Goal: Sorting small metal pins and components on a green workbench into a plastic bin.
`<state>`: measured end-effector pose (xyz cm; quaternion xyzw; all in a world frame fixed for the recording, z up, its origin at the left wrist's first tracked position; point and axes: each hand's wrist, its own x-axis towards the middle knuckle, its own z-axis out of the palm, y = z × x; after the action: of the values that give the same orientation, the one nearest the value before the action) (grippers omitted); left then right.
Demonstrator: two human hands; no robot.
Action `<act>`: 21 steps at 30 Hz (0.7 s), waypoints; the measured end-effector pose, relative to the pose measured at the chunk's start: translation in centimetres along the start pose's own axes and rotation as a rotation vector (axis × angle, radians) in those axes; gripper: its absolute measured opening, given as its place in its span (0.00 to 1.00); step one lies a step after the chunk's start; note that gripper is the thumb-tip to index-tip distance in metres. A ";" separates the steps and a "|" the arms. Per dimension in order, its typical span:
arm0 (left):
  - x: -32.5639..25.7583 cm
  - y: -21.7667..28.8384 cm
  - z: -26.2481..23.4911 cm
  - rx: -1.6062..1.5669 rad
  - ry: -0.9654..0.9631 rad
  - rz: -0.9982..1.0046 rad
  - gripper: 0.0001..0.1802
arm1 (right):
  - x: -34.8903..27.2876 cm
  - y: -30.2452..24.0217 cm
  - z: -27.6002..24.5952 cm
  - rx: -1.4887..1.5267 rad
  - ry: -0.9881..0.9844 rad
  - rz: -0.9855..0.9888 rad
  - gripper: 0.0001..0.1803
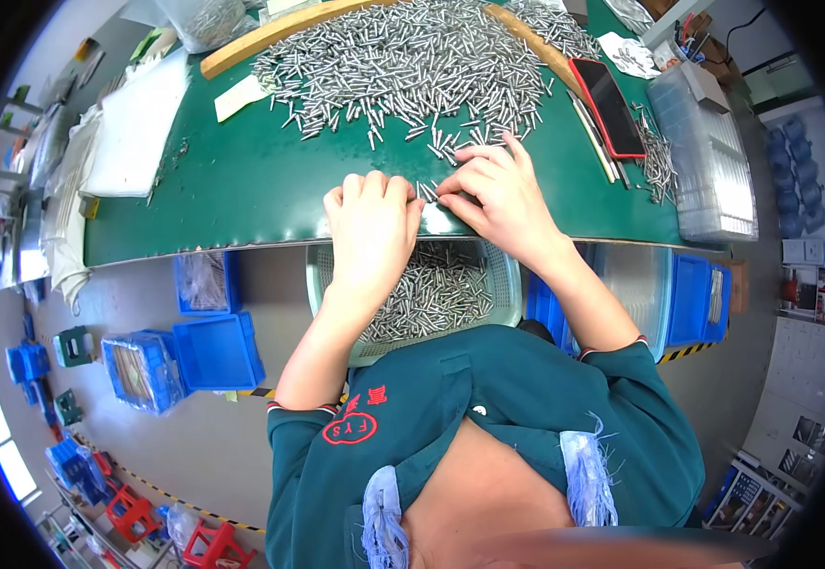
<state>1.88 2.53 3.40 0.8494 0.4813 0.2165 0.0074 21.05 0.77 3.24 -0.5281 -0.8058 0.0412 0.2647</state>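
Observation:
A few small silvery metal pins (427,192) lie close together at the near edge of the green table, between my two hands. My left hand (372,223) is on their left, its fingers curled down with the tips mostly hidden and the thumb side beside the pins. From the right, my right hand (496,194) meets them with its thumb and forefinger closed at the pins, while other fingers stick out farther away. Beyond my hands spreads a large heap of the same metal pins (412,71). Below the table edge, a pale green basket (512,299) holds many more.
Wooden bars (270,40) border the heap. At right lie a red-edged phone (608,109), thin rods and a stack of clear plastic trays (711,161). White sheets (137,128) rest at left on the green tabletop (242,204). Blue bins (218,351) stand below.

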 end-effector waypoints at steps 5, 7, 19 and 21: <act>-0.1 -0.1 -0.2 -0.057 0.033 0.022 0.07 | 0.2 0.1 0.4 0.004 0.024 -0.004 0.11; -0.4 -0.1 -0.2 -0.076 0.029 0.032 0.07 | 0.2 0.0 0.6 0.010 -0.020 -0.020 0.13; -3.5 -0.7 -1.5 -1.116 -0.349 -0.353 0.10 | 0.5 -0.4 0.7 -0.110 0.026 -0.103 0.11; -4.4 -1.4 -0.2 -1.399 -0.624 -0.545 0.14 | 0.0 -0.6 0.1 -0.079 -0.005 -0.108 0.10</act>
<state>-1.32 -0.42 1.70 0.5225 0.4001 0.2109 0.7228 20.50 0.52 3.33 -0.4940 -0.8347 -0.0036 0.2435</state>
